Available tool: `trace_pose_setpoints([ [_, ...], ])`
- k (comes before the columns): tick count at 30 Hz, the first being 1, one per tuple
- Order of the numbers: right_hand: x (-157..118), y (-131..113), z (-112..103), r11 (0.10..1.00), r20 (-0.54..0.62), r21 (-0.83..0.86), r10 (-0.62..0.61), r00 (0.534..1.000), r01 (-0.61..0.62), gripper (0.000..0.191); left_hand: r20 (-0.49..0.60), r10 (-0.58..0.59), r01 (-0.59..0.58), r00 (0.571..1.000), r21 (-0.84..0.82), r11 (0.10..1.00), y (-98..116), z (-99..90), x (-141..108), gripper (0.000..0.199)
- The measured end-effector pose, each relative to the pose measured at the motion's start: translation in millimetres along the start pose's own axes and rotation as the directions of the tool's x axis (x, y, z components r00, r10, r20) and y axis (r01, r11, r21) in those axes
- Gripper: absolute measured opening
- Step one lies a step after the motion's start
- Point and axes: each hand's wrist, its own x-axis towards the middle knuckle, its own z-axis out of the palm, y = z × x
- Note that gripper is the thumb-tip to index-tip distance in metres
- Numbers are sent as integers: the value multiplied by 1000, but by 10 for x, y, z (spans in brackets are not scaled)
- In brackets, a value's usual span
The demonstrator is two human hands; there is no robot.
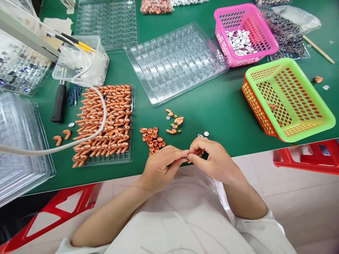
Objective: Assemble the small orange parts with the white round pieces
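Observation:
My left hand (164,163) and my right hand (212,155) meet at the table's front edge, fingertips pinched together. Between them is a small part, mostly hidden by the fingers; a bit of orange and a dark or metallic piece show. Left of the hands lies a cluster of copper-coloured earbud caps (153,139). Just beyond are a few opened earbud pieces (173,123) with yellow and silver innards. Some small white discs (206,134) lie behind my right hand, partly covered by it. A clear tray packed with copper-coloured earbud shells (106,120) sits to the left.
A clear moulded tray (177,63) lies mid-table. At right stand a pink basket (246,35) holding white pieces and a green basket (291,98) nested in an orange one. A white cable (102,106) arches over the shell tray. A black-handled tool (59,102) lies left.

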Motion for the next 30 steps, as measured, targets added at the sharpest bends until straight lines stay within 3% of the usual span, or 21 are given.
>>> trace_pose_setpoints([
  [8, -3, 8, -27, 998, 38, -65, -1, 999, 3, 12, 20, 49, -49, 999, -3, 999, 5, -23, 26, 34],
  [14, 74, -42, -71, 998, 69, -39, 43, 997, -41, 12, -57, 123, -121, 991, 36, 992, -18, 23, 30, 30],
  [19, 85, -39, -94, 998, 82, -28, 60, 995, -58, 13, -43, 76, -75, 996, 31, 997, -9, 36, 36, 28],
  [26, -27, -41, -15, 995, -4, -73, -67, 998, 66, 14, -65, 80, -76, 995, 51, 996, 3, 12, 55, 21],
  [30, -30, -56, -10, 995, -11, -76, -57, 998, 56, 15, -61, 66, -63, 996, 54, 997, -23, -8, 46, 21],
])
